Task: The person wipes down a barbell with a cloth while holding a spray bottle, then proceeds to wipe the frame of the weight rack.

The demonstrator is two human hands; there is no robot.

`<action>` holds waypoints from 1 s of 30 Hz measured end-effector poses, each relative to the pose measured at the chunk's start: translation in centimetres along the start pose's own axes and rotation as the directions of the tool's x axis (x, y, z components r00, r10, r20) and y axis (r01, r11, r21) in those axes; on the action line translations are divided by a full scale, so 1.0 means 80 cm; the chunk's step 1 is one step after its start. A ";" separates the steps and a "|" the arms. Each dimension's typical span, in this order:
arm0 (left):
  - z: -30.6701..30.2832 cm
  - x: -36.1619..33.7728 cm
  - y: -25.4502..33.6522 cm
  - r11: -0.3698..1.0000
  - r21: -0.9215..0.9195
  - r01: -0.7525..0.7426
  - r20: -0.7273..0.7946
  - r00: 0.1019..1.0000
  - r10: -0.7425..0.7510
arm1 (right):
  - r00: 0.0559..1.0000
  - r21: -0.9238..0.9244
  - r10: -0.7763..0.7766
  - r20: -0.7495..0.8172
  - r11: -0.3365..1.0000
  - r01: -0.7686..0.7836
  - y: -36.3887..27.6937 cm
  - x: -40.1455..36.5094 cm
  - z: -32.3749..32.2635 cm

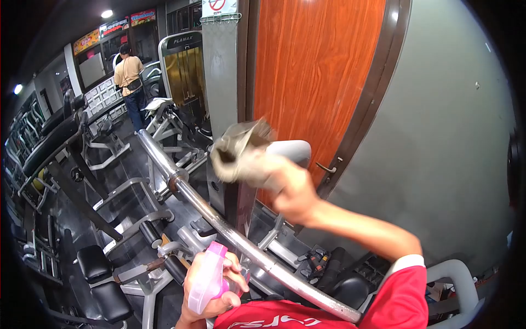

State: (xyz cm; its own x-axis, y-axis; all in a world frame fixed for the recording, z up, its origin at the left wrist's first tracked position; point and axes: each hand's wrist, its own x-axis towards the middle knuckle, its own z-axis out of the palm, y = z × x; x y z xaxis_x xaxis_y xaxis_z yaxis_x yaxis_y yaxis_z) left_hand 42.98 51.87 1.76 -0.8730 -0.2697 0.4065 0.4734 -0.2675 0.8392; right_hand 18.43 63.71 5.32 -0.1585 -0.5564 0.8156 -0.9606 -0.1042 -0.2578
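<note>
My left hand (223, 302), low in the head view, is wrapped round a spray bottle (204, 288) with a pink and whitish, see-through look. Its fingers curl about the pink spray head. Raised in front of the wooden door, my right hand (295, 186) grips a bunched beige-grey cloth (238, 151), and both are smeared by motion. A long metal barbell (230, 233) runs slantwise between the two hands, passing under the cloth. Behind the cloth and right hand shows the light grey rounded end of a machine frame (296, 149).
Padded gym machines with black seats (112, 300) fill the left side. A person (129, 77) in a tan shirt stands at the back left, near a weight-stack machine (183, 71). An orange-brown door (312, 71) and a grey wall (438, 126) border the right.
</note>
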 end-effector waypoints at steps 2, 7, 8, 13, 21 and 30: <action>0.006 0.002 0.002 0.999 0.041 -0.026 0.031 0.999 0.025 | 0.965 -0.205 -0.259 0.051 0.943 0.264 0.007 -0.035 0.038; 0.000 0.001 0.002 0.983 0.134 -0.123 0.114 0.988 0.108 | 0.663 0.169 0.500 0.557 0.713 -0.681 0.019 -0.120 0.053; -0.002 0.000 0.001 0.977 0.163 -0.139 0.142 0.983 0.116 | 0.579 0.293 0.536 0.614 0.526 -0.798 0.030 -0.127 0.048; 0.008 -0.005 -0.005 0.996 0.070 -0.055 0.010 0.998 0.054 | 0.341 0.725 0.715 0.611 -0.331 -0.604 0.037 -0.094 -0.027; 0.015 0.018 0.008 0.969 -0.004 0.248 -0.092 0.964 -0.247 | 0.787 0.375 0.561 -0.257 0.808 -0.453 0.051 -0.021 -0.038; 0.019 0.022 0.033 0.991 -0.081 0.103 -0.118 0.987 -0.112 | 1.000 -0.147 -0.027 0.010 0.989 0.028 0.197 -0.082 -0.004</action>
State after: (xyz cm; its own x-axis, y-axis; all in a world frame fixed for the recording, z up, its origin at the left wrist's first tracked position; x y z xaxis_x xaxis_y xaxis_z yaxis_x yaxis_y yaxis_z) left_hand 42.51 52.12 5.27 -0.9005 -0.3455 0.2641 0.3888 -0.3675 0.8448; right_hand 4.27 65.99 -3.92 -0.1308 -0.5613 0.8172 -0.9878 0.0031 -0.1560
